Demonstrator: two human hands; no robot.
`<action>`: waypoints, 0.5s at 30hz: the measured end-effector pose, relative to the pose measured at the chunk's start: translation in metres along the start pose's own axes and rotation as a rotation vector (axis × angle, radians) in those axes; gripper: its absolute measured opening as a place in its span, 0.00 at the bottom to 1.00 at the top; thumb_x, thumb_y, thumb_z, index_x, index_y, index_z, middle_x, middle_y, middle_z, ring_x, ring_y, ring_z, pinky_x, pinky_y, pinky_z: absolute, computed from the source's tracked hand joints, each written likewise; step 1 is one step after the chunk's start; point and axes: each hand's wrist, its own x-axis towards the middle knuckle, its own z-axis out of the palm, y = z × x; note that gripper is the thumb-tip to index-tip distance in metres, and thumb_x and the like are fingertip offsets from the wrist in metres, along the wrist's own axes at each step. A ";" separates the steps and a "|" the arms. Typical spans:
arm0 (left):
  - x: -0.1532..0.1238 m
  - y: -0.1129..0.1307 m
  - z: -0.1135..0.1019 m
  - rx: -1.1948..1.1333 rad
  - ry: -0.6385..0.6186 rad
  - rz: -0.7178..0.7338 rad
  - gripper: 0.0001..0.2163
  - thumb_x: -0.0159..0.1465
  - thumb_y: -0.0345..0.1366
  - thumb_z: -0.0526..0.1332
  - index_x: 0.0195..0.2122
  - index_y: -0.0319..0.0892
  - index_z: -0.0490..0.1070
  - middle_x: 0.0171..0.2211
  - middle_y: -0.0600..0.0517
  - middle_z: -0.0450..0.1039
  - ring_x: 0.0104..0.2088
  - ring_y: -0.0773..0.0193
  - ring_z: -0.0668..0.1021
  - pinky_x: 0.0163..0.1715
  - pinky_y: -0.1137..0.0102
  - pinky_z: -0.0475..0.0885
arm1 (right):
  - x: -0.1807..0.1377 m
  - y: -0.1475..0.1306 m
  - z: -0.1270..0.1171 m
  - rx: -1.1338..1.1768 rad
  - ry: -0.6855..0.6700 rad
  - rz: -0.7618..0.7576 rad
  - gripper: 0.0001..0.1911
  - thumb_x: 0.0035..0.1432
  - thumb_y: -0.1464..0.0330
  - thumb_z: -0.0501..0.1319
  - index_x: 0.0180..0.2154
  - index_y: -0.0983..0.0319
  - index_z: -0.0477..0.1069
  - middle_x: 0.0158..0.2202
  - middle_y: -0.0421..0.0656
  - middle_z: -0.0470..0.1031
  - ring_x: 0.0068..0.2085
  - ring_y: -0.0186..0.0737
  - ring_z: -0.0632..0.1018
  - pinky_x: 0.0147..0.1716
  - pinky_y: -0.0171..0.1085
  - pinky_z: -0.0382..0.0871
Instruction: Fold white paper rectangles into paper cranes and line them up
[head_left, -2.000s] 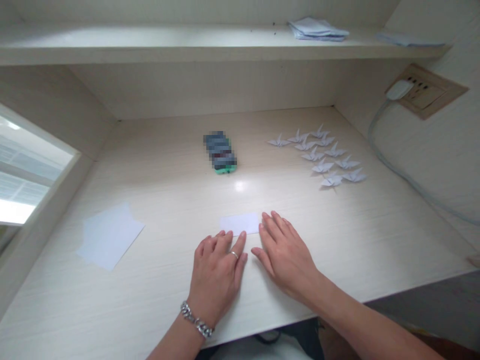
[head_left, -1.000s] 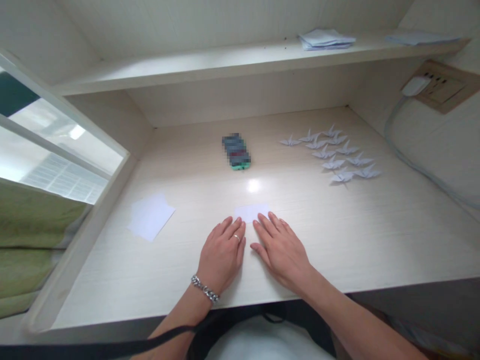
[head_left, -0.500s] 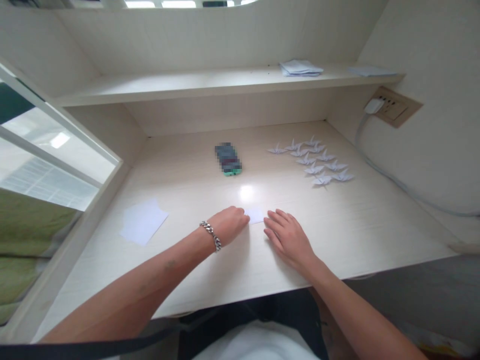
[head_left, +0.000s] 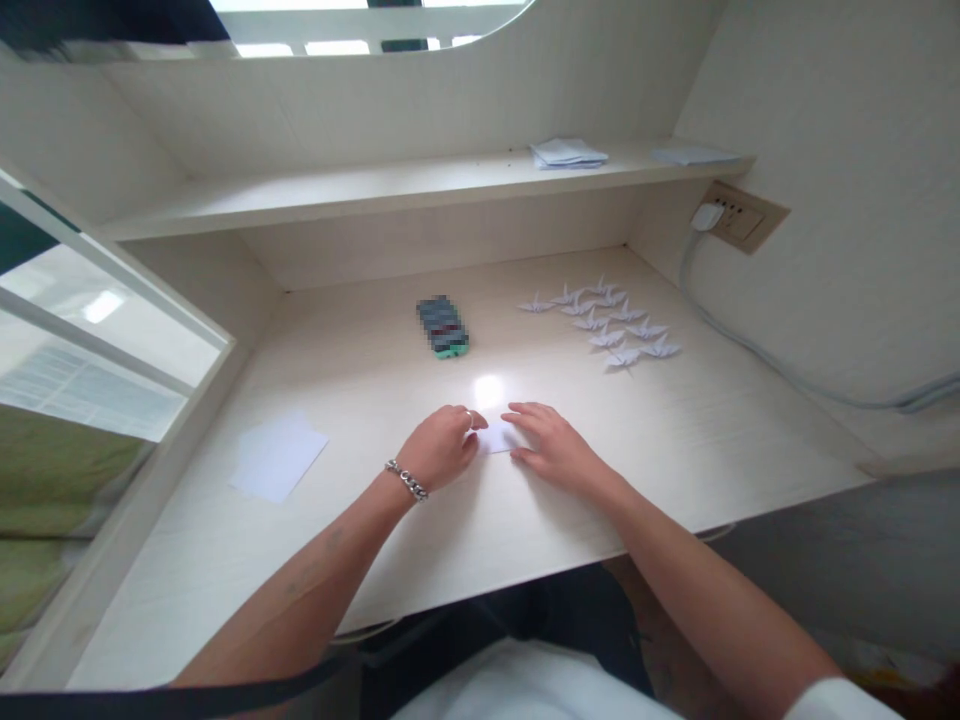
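Observation:
A small white square of paper (head_left: 496, 436) lies flat on the desk between my hands. My left hand (head_left: 441, 447), with a ring and a chain bracelet, has its thumb and forefinger on the paper's left edge. My right hand (head_left: 551, 445) rests at the right side of the paper, fingers and thumb spread apart, the fingertips close to its edge. Whether the right fingertips press on the paper I cannot tell. Several folded white paper cranes (head_left: 616, 312) stand grouped at the back right of the desk.
Loose white sheets (head_left: 279, 458) lie on the left of the desk. A blurred dark phone-like object (head_left: 442, 325) with a green end lies at the back. Folded papers (head_left: 568, 153) rest on the shelf (head_left: 337, 195). A white cable (head_left: 757, 350) runs from the wall socket (head_left: 748, 216).
My right hand's fingers have shifted to the paper's right side, thumb now apart from the fingers. My left thumb and forefinger have spread a little. The whole view has shifted slightly.

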 end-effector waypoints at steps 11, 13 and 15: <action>0.009 0.020 -0.002 0.388 -0.357 0.272 0.11 0.63 0.23 0.52 0.39 0.34 0.73 0.32 0.42 0.76 0.33 0.57 0.78 0.35 0.65 0.72 | 0.008 0.008 0.009 -0.055 -0.043 -0.096 0.18 0.55 0.67 0.64 0.49 0.62 0.74 0.54 0.50 0.72 0.57 0.50 0.69 0.57 0.50 0.61; 0.006 0.027 0.004 0.427 -0.302 0.242 0.11 0.65 0.24 0.50 0.43 0.33 0.72 0.34 0.40 0.75 0.35 0.55 0.77 0.33 0.65 0.72 | 0.007 0.009 0.011 -0.056 -0.024 -0.098 0.17 0.56 0.69 0.63 0.48 0.62 0.74 0.54 0.50 0.73 0.57 0.49 0.69 0.57 0.50 0.61; 0.002 0.028 0.009 0.431 -0.251 0.251 0.12 0.65 0.25 0.50 0.45 0.33 0.70 0.35 0.40 0.75 0.36 0.55 0.77 0.36 0.64 0.72 | 0.007 0.009 0.012 -0.063 -0.012 -0.109 0.17 0.56 0.69 0.63 0.48 0.62 0.74 0.54 0.50 0.73 0.56 0.49 0.69 0.57 0.49 0.61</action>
